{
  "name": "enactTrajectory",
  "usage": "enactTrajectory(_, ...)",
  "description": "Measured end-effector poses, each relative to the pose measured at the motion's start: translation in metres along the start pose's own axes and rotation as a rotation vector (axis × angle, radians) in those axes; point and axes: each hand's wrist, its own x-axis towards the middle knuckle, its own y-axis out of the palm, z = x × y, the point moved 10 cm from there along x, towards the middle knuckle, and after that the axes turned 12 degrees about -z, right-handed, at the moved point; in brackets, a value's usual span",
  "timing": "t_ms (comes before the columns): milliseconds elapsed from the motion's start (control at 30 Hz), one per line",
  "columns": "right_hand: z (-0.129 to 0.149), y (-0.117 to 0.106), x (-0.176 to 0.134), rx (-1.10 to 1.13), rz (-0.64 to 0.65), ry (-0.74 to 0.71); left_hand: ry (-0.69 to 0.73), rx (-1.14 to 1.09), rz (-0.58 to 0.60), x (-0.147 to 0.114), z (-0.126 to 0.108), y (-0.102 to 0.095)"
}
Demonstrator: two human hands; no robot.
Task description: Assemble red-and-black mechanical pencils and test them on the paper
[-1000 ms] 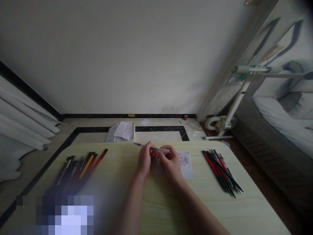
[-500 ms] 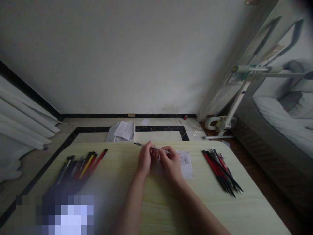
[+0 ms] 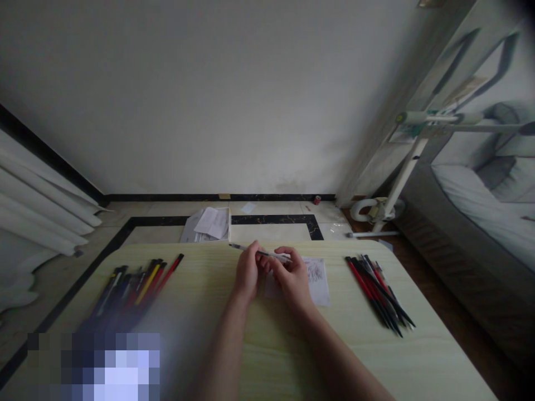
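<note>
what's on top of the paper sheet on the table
Dark scribbles show on the right part of the paper sheet. The right hand covers its middle, so anything there can't be seen.

The head camera is looking out from the person's own head, facing forward and down over the desk (image 3: 271,351). It is sitting close enough that the arms (image 3: 228,334) are entering from the bottom edge, with the left grip (image 3: 246,274) and right grip (image 3: 295,281) showing just below the centre. Farther off, the wall (image 3: 217,106) is filling the top, with curtain (image 3: 37,206) left and sofa (image 3: 455,245) right.
</note>
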Motion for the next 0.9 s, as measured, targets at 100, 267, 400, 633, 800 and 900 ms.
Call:
enactTrajectory(100,0.0013,-0.0009,0.0001,-0.019,-0.01,-0.002,-0.015,0.003,-0.002,-0.0003,0.0007,0.0003)
enactTrajectory(267,-0.0021,-0.0019,0.0008,-0.054,-0.028,0.021,-0.012,-0.013,-0.003,-0.001,0.0001,0.0006)
enactTrajectory(400,-0.0026,-0.0029,0.0009,-0.06,-0.037,0.018,-0.01,-0.001,-0.008,-0.0008,0.0009,-0.0001)
enactTrajectory(633,-0.0031,-0.0019,0.0017,-0.029,-0.007,0.005,0.007,-0.018,0.0,-0.0003,-0.0007,0.0005)
enactTrajectory(800,-0.0009,-0.0015,0.0009,-0.034,-0.01,-0.01,0.01,0.001,0.005,-0.0007,-0.0005,0.0009)
enactTrajectory(900,0.001,-0.0006,0.0,-0.032,-0.007,-0.008,-0.003,0.005,-0.006,-0.0009,0.0002,0.0001)
